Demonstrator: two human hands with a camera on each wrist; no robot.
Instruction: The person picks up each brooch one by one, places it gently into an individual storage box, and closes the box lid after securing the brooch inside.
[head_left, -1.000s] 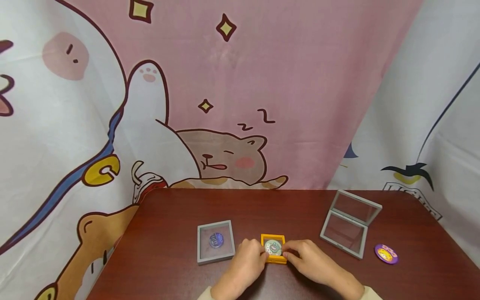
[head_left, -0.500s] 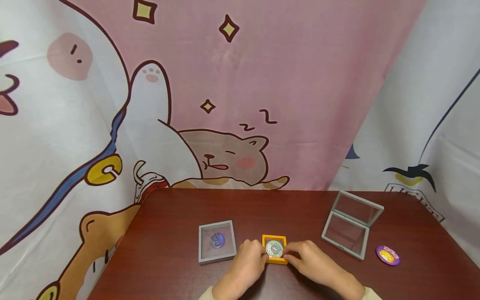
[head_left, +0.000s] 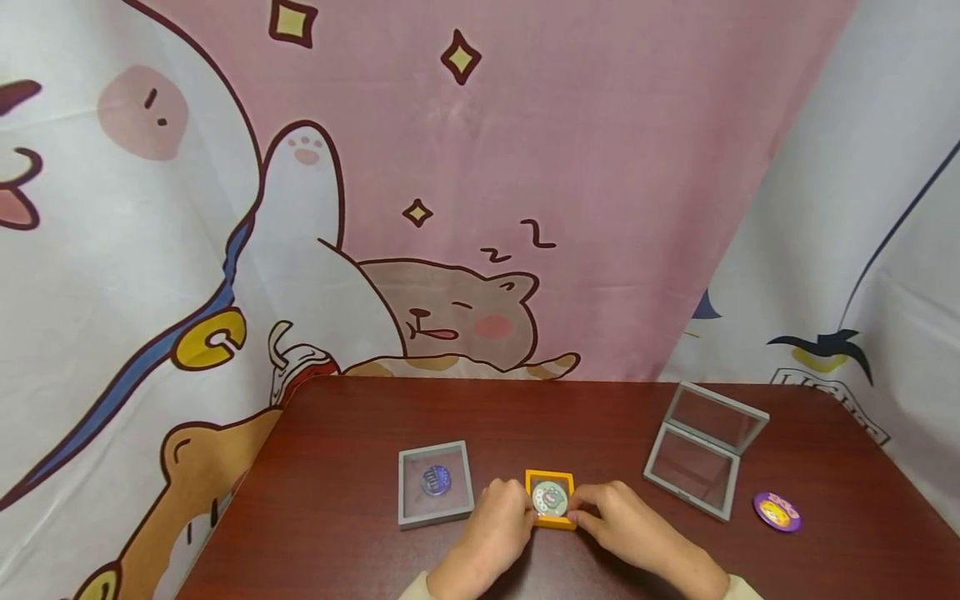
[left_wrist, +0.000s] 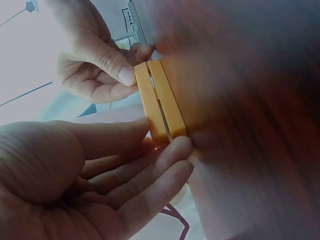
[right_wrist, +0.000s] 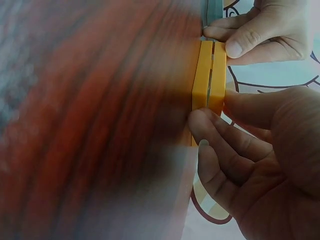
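Observation:
A small yellow display frame (head_left: 555,523) lies on the table between both hands, with a round pale green and white badge (head_left: 550,498) behind its clear window. My left hand (head_left: 495,527) grips its left side, and my right hand (head_left: 621,525) pinches the right side between thumb and fingers. Seen edge-on in the left wrist view, the yellow frame (left_wrist: 167,100) is two halves lying together with a narrow slit along the seam. In the right wrist view, thumbs touch the upper half of the frame (right_wrist: 202,75) while fingertips sit low beside the table.
Left of the hands, a grey frame (head_left: 435,523) holds a blue round badge (head_left: 436,480). At the right, another grey frame (head_left: 690,497) stands unfolded with its lid raised. Beside it lies a purple and yellow badge (head_left: 777,512). A cartoon-printed cloth (head_left: 637,167) hangs behind the table (head_left: 345,425).
The head view has shifted a little, moving everything slightly to the right in the picture. Both hands keep their hold on the yellow frame in the same place on the table.

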